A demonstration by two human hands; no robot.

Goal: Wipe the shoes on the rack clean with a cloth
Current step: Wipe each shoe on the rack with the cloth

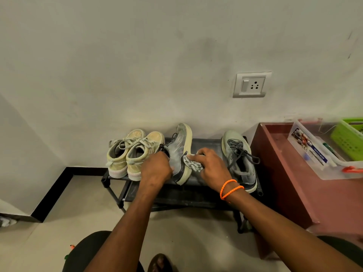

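Item: grey shoe (179,152), tipped on the rack (206,144); our left hand (156,166) gripped it, right hand (211,165) pinched cloth (193,163) against its sole. Mate (238,160) right of that grip, beige pair (133,152) left: we judged them pending.

The only words that can be read stand on the clear plastic box (322,152) at the right, which rests on the reddish counter (306,185). A paper label (308,149) lies against the box's near wall, and a blue band running along it carries "MULTI-BOX" in white capitals (the letters run slantwise, following the tilt of the box). Smaller print sits under that band and beside a round logo on the same label, but it is too small and blurred to make out. The label's left end shows a colourful printed picture, without letters that can be read.
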